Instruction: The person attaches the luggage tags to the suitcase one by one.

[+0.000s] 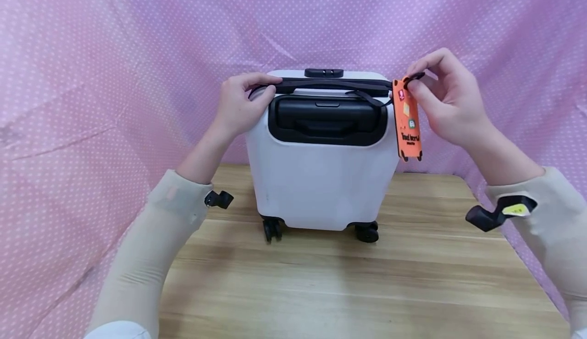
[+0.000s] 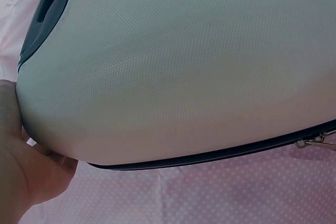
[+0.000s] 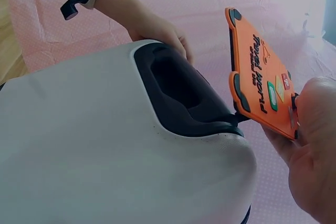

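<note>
Now gripping with the left hand point(image 1: 244, 102), left of centre, the upper corner of the white suitcase point(image 1: 316, 181), mid-frame on the wooden table point(image 1: 293, 283); and, right of centre, pinching the orange luggage tag point(image 1: 408, 127) near its top with the right hand point(image 1: 454, 102)!

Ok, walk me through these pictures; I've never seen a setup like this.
There is no machine here, just a person: the left grip and right grip are bare hands. The wide picture comes from a camera worn on the head, looking forward and down. The other two come from cameras worn at each wrist, showing that side's work close up. On the wooden table a white suitcase stands on black wheels. The left grip holds its upper corner; the right grip pinches an orange luggage tag near its top end. Pink dotted cloth hangs behind.
</note>
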### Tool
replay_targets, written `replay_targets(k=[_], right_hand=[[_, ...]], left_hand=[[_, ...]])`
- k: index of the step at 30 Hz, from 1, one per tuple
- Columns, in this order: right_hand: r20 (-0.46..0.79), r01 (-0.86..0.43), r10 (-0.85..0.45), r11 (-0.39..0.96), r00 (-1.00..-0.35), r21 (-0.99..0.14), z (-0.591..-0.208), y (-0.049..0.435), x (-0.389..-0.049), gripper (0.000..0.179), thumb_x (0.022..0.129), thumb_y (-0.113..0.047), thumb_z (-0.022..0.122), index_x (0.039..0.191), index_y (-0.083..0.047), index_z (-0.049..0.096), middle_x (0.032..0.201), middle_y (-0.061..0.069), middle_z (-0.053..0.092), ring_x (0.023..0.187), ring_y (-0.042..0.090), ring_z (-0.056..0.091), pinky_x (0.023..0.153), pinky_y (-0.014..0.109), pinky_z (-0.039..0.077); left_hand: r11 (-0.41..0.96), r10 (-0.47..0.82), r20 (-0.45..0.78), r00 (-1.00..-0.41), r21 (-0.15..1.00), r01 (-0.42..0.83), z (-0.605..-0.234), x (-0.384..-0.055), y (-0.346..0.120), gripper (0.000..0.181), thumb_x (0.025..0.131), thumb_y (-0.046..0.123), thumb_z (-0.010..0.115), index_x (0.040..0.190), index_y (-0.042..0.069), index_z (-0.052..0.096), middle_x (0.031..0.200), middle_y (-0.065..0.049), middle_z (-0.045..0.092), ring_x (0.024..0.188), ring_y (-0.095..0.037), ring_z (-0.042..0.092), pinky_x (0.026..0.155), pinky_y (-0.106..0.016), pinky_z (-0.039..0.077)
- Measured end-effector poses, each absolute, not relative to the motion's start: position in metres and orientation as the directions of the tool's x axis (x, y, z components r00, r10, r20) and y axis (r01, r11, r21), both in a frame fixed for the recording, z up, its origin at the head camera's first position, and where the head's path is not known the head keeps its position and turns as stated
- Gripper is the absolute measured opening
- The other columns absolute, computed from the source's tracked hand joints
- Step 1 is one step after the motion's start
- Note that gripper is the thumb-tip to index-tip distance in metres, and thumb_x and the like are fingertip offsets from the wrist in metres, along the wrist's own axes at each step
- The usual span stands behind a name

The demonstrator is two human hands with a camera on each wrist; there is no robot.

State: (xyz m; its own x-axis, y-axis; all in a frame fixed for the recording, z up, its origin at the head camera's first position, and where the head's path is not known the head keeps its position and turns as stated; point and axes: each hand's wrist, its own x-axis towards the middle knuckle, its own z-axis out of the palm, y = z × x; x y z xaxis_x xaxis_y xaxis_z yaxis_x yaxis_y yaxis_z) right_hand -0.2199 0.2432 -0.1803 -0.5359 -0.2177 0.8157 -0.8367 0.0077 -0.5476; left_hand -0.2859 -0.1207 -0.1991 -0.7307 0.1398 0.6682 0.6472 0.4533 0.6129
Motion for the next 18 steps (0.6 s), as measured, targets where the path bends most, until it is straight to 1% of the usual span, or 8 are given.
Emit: replay_targets(k=[4,7,12,18], right_hand=[[0.767,-0.794,-0.229,0.049,-0.6,-0.606,-0.173,0.243,-0.225,0.028,0.098,0.017,0.054,0.106,-0.006,0.066,0.105,0.005,0.065,0.096,0.015,0.063,0.08,0.015,0.059],[0.721,-0.748,-0.241,0.034,-0.65,-0.662,-0.168,0.241,-0.229,0.022,0.1,0.014,0.055,0.107,-0.003,0.065,0.106,0.007,0.064,0.095,0.015,0.064,0.078,0.015,0.059],[0.664,-0.7,-0.289,0.03,-0.69,-0.714,-0.163,0.237,-0.237,0.018,0.101,0.012,0.055,0.109,-0.002,0.063,0.109,0.007,0.062,0.096,0.012,0.067,0.079,0.014,0.059],[0.617,-0.673,-0.313,0.112,-0.722,-0.731,-0.156,0.227,-0.241,0.017,0.102,0.01,0.056,0.109,-0.005,0.063,0.111,0.006,0.061,0.097,0.012,0.069,0.082,0.013,0.06]], left_hand=[[0.463,0.131,0.679,-0.723,0.603,0.65,-0.2,-0.284,-0.121,0.024,0.097,0.012,0.067,0.113,0.01,0.084,0.121,-0.013,0.08,0.122,-0.021,0.071,0.109,-0.029,0.052],[0.468,0.131,0.684,-0.718,0.596,0.653,-0.2,-0.283,-0.122,0.024,0.097,0.011,0.067,0.113,0.011,0.084,0.12,-0.012,0.08,0.121,-0.021,0.07,0.108,-0.03,0.052],[0.463,0.132,0.678,-0.724,0.604,0.649,-0.2,-0.283,-0.121,0.024,0.097,0.011,0.067,0.113,0.01,0.084,0.12,-0.013,0.08,0.122,-0.022,0.071,0.109,-0.031,0.051],[0.454,0.142,0.667,-0.731,0.613,0.647,-0.198,-0.283,-0.12,0.024,0.097,0.011,0.067,0.114,0.01,0.084,0.123,-0.013,0.08,0.124,-0.022,0.071,0.11,-0.03,0.051]])
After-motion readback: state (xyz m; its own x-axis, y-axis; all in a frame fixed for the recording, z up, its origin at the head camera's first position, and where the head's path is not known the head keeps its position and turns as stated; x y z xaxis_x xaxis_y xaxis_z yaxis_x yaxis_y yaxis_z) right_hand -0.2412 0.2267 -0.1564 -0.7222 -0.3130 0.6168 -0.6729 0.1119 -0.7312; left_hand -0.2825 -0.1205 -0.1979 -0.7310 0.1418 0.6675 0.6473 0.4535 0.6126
